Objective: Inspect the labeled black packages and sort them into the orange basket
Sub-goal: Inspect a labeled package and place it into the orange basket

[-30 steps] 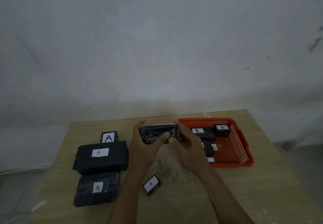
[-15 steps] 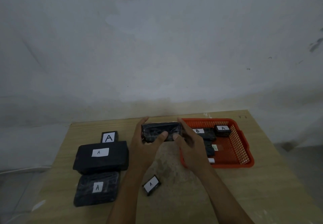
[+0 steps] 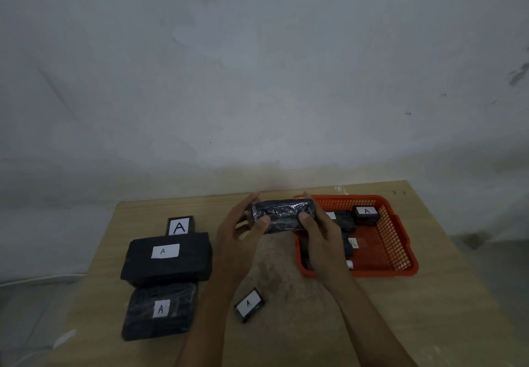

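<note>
Black, shiny-wrapped package [image 3: 282, 215] sits pinched between your left hand [image 3: 239, 242] and right hand [image 3: 322, 240], raised above the worktop [image 3: 286, 323], with the orange basket [image 3: 400, 257] just beside it at 3 o'clock.

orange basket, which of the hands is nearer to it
Right. The right hand is over the orange basket at its left rim, gripping the held package; the left hand holds the package's other end, left of the basket.
</note>
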